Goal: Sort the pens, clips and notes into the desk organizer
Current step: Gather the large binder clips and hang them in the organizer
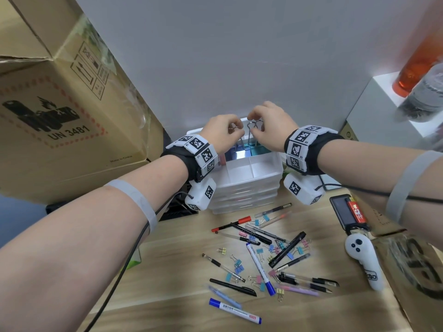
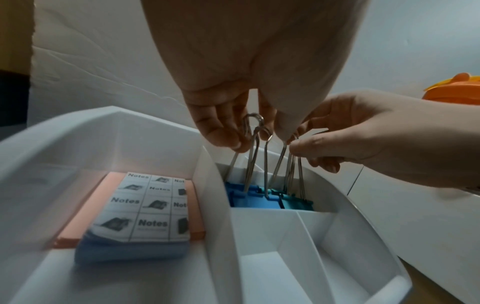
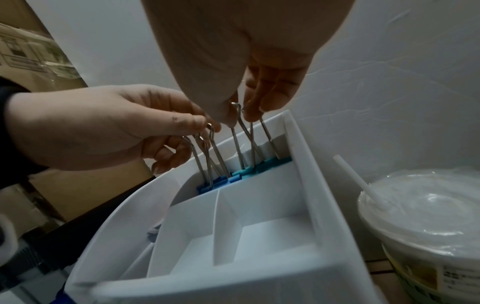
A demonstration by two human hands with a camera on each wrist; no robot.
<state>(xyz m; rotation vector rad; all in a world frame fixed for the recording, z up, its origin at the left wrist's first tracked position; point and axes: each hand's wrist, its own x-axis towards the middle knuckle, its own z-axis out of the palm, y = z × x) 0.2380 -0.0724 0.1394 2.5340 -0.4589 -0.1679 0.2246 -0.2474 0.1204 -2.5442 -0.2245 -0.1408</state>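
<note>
A white desk organizer (image 1: 242, 185) stands at the back of the desk. Its back right slot holds large binder clips, blue ones (image 2: 249, 200) and teal ones (image 3: 262, 164), their wire handles standing up. My left hand (image 1: 221, 133) pinches the handles of the blue clips (image 3: 211, 184). My right hand (image 1: 268, 127) pinches the handles of the teal clips (image 2: 296, 203). A pad of sticky notes (image 2: 145, 207) lies in the organizer's left compartment. Several pens (image 1: 260, 267) and small coloured clips (image 1: 237, 265) lie scattered on the wooden desk (image 1: 172, 271) in front.
A large cardboard box (image 1: 60, 104) stands at the left. At the right lie a black device with a red lighter (image 1: 351, 214) and a white controller (image 1: 364, 259). An orange bottle (image 1: 417, 65) sits on a white box at the far right. A sealed cup with a straw (image 3: 426, 222) stands beside the organizer.
</note>
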